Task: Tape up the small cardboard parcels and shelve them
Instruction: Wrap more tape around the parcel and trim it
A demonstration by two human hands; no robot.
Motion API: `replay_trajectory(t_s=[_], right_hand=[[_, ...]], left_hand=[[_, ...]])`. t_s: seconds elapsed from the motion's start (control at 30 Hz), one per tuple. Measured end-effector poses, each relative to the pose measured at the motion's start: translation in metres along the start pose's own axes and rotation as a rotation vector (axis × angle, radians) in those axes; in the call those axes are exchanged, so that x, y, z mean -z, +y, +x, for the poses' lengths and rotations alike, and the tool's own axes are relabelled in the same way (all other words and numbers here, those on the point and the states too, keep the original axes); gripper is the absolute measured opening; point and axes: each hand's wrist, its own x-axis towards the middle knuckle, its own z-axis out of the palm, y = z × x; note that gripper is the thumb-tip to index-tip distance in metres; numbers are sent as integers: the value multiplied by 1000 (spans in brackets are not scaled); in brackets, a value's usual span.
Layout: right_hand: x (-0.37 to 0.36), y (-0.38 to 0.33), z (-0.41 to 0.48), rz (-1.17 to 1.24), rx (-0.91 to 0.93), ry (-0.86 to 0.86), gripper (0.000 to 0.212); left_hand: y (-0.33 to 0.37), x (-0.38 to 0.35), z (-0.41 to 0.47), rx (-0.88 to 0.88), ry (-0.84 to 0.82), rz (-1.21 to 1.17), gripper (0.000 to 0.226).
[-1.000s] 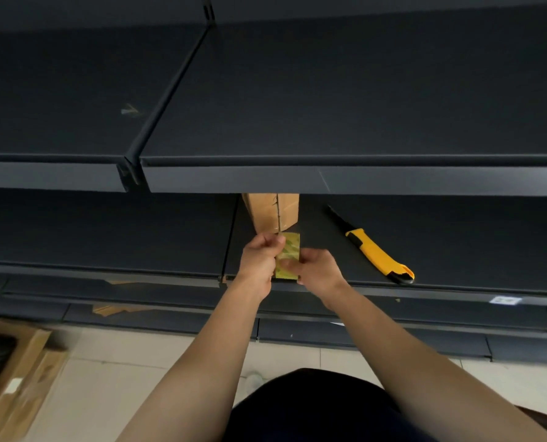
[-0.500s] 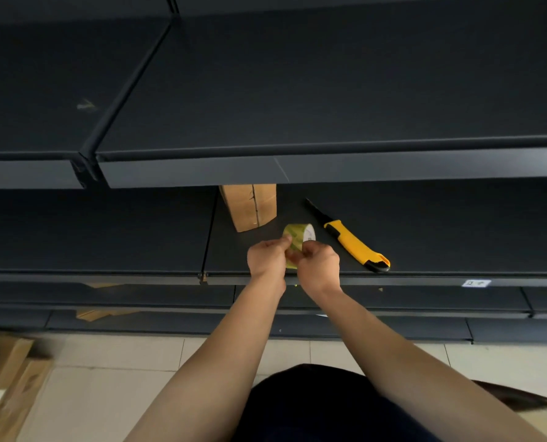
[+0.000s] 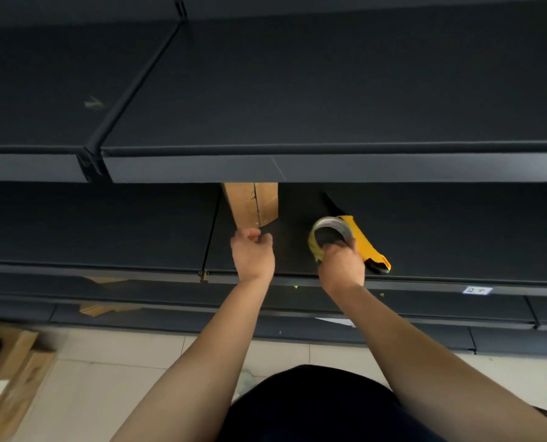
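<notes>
A small brown cardboard parcel [image 3: 252,203] stands on the dark middle shelf [image 3: 106,231], its top hidden by the shelf above. My left hand [image 3: 252,255] hovers just below the parcel's front edge with its fingers curled; I see nothing between them. To the right, my right hand [image 3: 342,266] grips the lower rim of a yellowish tape roll [image 3: 328,233], holding it upright over the shelf.
A yellow and black utility knife [image 3: 369,250] lies on the shelf right behind the tape roll. An upper shelf [image 3: 297,167] overhangs the work area. Cardboard boxes [image 3: 7,371] sit on the floor at the lower left, and scraps [image 3: 106,309] lie on a lower shelf.
Both hands held the tape roll together before. They have now parted: my right hand carried the roll to the right, in front of the knife, and my left hand moved left, under the parcel.
</notes>
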Motion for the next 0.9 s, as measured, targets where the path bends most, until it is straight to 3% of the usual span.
replay_trajectory(t_s=[0.17, 0.23, 0.33, 0.4, 0.57, 0.63, 0.7, 0.8, 0.9], right_hand=[[4, 5, 1, -122, -123, 94, 43], [13, -6, 6, 9, -80, 169, 46], [37, -40, 21, 400, 114, 274, 36], [57, -68, 34, 637, 195, 256, 34], [85, -110, 48, 1167, 170, -139, 18], [84, -113, 49, 1237, 171, -190, 20], [80, -118, 49, 1180, 108, -125, 7], [69, -127, 45, 1165, -74, 20, 12], [56, -127, 31, 1169, -100, 116, 22]], left_hand=[[34, 26, 22, -227, 213, -98, 40], [45, 30, 32, -207, 174, -144, 52], [55, 32, 47, -141, 76, -196, 62], [58, 33, 56, -97, 9, -253, 59], [61, 40, 68, 2, -113, -335, 35], [62, 45, 73, 3, -141, -339, 30], [62, 51, 75, -4, -130, -322, 25], [56, 61, 69, -8, -112, -339, 23], [48, 67, 53, -62, -76, -273, 19]])
